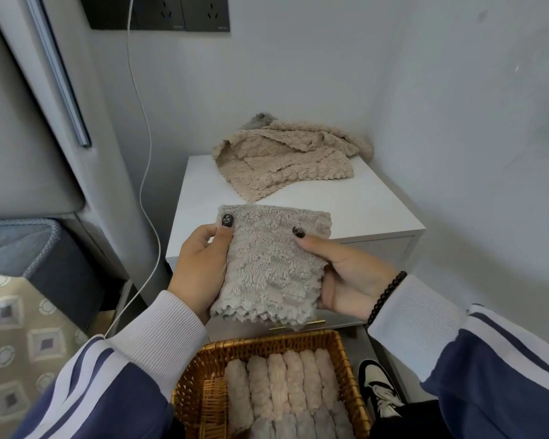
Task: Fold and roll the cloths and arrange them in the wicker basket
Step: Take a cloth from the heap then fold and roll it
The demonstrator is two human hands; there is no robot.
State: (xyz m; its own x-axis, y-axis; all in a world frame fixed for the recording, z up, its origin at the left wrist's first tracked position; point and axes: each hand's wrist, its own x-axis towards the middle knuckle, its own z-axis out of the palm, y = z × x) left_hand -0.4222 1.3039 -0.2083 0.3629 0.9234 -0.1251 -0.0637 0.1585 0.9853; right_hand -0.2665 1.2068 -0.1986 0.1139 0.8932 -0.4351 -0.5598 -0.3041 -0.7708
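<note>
While the left hand (200,264) and right hand (346,274) each pinch a side of the folded grey cloth (267,264), it hangs above the basket (191,384) of rolled cloths (286,384), before the desk (371,210).

The light is soft and even, cool in tone, moderately bright with no hard source in sight. The walls (298,90) read pale bluish grey, and the far right corner is slightly darker. Under the pile (286,156) on the white cabinet (377,210) lies only a faint, diffuse shadow. The cabinet top is the brightest surface, without glare. The wide lens bends straight lines: the panel edge (61,74) on the left leans and curves. The near sleeves (488,359) look stretched and a little soft. The held cloth (270,264) is fairly sharp, its pile visible. The whole picture looks mildly smeared.
</note>
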